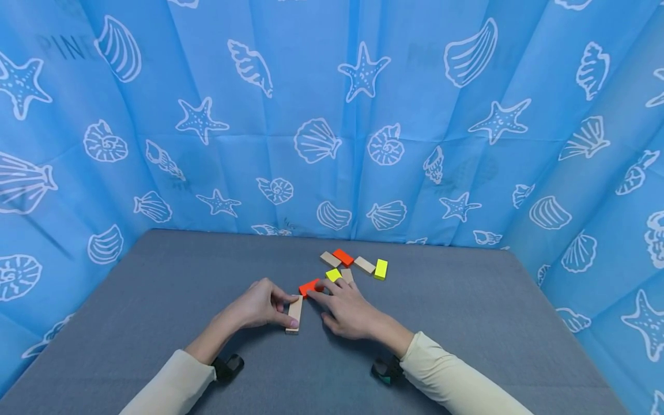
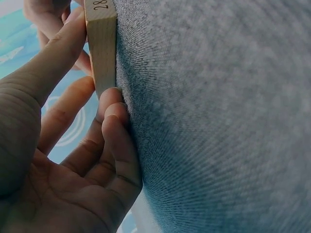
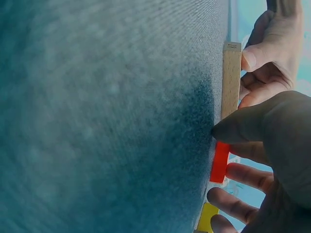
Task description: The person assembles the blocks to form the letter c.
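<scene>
A plain wooden block lies on the grey table, its long side running front to back. My left hand pinches it, thumb at its near end and fingertips toward the far end. In the left wrist view, markings show on the wooden block. Just beyond it lies a red block, with its corner close to the wooden block's far end. My right hand reaches over the red block, fingertips touching it while the thumb stays apart. In the right wrist view the red block shows beneath the fingers.
Beyond the right hand lie a yellow block and a wooden block. Farther back, a wooden block, a red block, another wooden block and a yellow block form a row. A blue shell-print curtain hangs behind the table.
</scene>
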Motion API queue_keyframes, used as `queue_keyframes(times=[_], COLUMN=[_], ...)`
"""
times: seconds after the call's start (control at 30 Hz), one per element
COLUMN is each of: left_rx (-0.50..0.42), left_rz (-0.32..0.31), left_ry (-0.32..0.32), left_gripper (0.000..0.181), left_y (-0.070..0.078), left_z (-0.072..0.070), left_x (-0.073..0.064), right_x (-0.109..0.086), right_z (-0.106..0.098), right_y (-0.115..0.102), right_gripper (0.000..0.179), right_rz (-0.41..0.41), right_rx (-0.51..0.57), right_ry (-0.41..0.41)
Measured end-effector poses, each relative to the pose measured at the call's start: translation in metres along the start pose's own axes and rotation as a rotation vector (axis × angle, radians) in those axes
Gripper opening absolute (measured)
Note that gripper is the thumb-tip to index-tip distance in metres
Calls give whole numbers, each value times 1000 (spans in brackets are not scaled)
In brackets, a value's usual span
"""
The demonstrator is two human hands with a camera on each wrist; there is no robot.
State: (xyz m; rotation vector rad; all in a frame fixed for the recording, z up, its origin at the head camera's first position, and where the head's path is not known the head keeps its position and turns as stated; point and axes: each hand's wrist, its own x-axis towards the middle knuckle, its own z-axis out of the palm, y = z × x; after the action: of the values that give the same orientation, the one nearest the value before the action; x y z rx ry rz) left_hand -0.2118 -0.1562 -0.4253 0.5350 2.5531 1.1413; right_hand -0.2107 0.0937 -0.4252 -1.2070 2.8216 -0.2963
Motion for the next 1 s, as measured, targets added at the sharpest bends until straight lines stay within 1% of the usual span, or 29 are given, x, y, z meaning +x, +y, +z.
queue_keyframes(times=[0.17, 0.47, 0.83, 1.0], left_rx=[-2, -6, -6, -8], left_rz=[-4, 0, -11, -4], left_ry=[-9, -9, -9, -8], left_gripper=[50, 50, 50, 51], left_y=[0, -1, -1, -1], left_z=[0, 0, 1, 1], left_x=[1, 0, 1, 1], right_x=[-1, -1, -2, -3], right_z=[-1, 1, 0, 0], right_y=[-2, -4, -7, -7], right_gripper=[54, 55, 56, 56], right_rz=[16, 37, 51, 49], right_rx=[17, 0, 11, 19], right_ry=[9, 12, 7, 13])
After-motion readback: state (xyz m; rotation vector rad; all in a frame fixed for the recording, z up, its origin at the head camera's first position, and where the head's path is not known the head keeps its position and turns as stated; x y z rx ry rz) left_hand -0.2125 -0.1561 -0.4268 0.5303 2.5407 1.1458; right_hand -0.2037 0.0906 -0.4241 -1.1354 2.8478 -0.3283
